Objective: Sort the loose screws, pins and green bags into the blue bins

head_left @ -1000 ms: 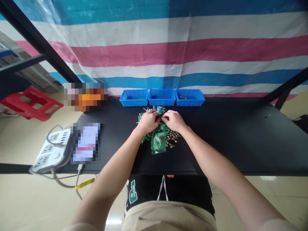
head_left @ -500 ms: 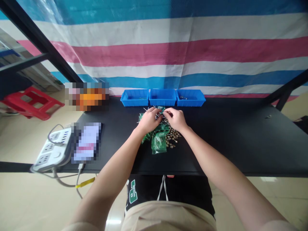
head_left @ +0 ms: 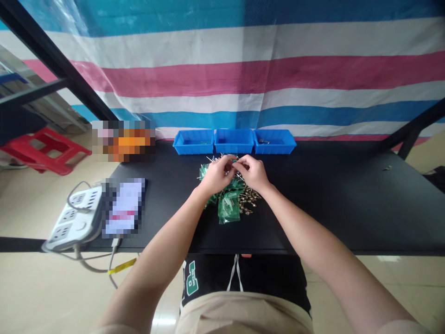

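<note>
My left hand [head_left: 216,175] and my right hand [head_left: 253,171] meet over a heap of small green packets [head_left: 228,206] and brass-coloured metal parts [head_left: 249,198] on the black table [head_left: 330,204]. Both hands are closed in a pinch, fingertips almost touching, around a small item that is too small to name. Thin silvery pins [head_left: 212,160] stick out of the heap just beyond my left hand. The hands hide the middle of the heap.
Three blue bins [head_left: 234,140] stand in a row behind the heap, against a striped tarp. A white power strip [head_left: 74,219] and a blurred phone-like object [head_left: 123,206] lie at the table's left end. A red stool [head_left: 43,148] stands on the floor at left.
Both hands have shifted slightly away from me over the heap, and their fingertips have come closer together.
</note>
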The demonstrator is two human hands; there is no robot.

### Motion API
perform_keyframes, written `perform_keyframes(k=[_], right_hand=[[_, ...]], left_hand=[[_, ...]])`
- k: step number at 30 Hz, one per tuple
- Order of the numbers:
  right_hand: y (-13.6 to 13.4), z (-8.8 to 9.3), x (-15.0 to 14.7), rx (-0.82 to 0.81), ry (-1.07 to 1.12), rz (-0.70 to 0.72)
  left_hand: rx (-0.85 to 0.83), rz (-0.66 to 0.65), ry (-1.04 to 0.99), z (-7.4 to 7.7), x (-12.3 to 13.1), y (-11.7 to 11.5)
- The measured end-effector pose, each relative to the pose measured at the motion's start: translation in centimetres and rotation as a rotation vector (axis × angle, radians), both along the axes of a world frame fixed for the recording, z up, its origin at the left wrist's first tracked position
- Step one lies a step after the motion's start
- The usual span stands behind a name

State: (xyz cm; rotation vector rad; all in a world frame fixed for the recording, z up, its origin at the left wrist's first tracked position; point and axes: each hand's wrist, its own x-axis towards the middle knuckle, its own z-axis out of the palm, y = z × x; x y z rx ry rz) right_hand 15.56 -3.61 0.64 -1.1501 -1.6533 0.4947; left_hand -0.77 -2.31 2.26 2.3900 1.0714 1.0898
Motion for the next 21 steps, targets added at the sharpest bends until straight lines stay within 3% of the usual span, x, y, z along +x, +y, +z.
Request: perform_keyframes(k=[12,21], right_hand=[[-0.49,0.71,-0.04,0.050,-0.029,0.040],[-0.26,0.13,0.02,0.072,-0.132,-0.020]], left_hand=[[0.013,0.055,-0.036,0.65,-0.12,-0.17],[0.002,0.078,0.037,-0.06,-0.31,0.61]])
